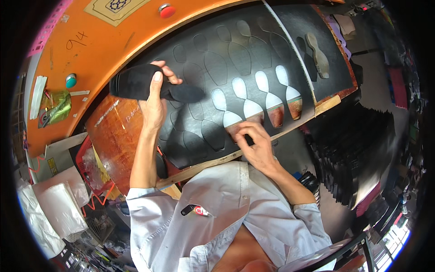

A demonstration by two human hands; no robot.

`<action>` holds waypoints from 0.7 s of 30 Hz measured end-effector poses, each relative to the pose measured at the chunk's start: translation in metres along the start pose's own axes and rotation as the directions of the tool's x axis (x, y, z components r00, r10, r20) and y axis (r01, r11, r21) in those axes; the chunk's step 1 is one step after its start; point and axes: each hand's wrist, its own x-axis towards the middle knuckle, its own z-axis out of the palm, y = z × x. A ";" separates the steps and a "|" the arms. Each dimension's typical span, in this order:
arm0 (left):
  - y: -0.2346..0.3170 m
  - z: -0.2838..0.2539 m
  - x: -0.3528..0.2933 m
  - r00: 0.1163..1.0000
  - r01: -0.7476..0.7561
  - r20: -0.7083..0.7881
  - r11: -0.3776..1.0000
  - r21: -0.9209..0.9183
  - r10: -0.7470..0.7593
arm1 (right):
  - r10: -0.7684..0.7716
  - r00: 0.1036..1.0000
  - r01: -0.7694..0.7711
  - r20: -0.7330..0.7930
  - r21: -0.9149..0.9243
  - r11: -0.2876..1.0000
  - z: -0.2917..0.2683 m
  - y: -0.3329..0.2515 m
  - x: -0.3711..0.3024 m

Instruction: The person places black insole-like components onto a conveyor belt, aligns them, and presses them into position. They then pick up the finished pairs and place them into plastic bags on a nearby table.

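Note:
My left hand [156, 97] is raised above the left part of the work surface and grips a stack of black shoe insoles [133, 82], thumb on top. A large black sheet [190, 156] lies below, marked with rows of sole-shaped outlines. Several sole-shaped openings [273, 97] in its right half show white and reddish brown beneath. My right hand [256, 144] is at the near end of the leftmost opening [231, 119], with fingers curled together. Whether it holds anything is hidden.
An orange machine beam [104, 38] with a red button [166, 11] and a green button [71, 80] spans the far left. A grey sole-shaped cutting die [318, 56] lies on the sheet's far right. Black sheets [351, 145] are stacked at right. A wooden strip [327, 105] edges the table.

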 end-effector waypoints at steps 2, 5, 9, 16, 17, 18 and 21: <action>0.009 -0.007 -0.012 0.983 -0.173 0.027 0.883 0.437 0.180 | 0.109 0.962 -0.135 0.251 0.088 0.987 0.015 -0.001 0.012; -0.015 -0.006 -0.023 0.704 -0.678 0.626 0.579 0.453 0.334 | 0.190 0.923 -0.213 0.334 0.033 0.977 0.031 0.013 0.025; -0.058 -0.005 -0.061 0.574 -0.591 0.813 0.635 0.497 -0.101 | 0.293 0.824 -0.336 0.486 0.002 0.942 0.033 0.030 0.021; -0.077 -0.012 -0.065 0.502 -0.715 0.860 0.514 0.474 -0.095 | 0.291 0.747 -0.636 0.597 0.516 0.574 0.032 0.041 0.022; -0.077 -0.009 -0.064 0.476 -0.766 0.874 0.442 0.467 -0.098 | 0.266 0.744 -0.644 0.613 0.551 0.530 0.031 0.041 0.021; -0.076 -0.008 -0.063 0.526 -0.708 0.850 0.533 0.464 -0.042 | 0.300 0.735 -0.649 0.608 0.503 0.571 0.030 0.041 0.021; -0.064 -0.005 -0.055 0.618 -0.531 0.785 0.762 0.371 0.048 | 0.367 0.804 -0.553 0.467 0.364 0.750 0.026 0.030 0.013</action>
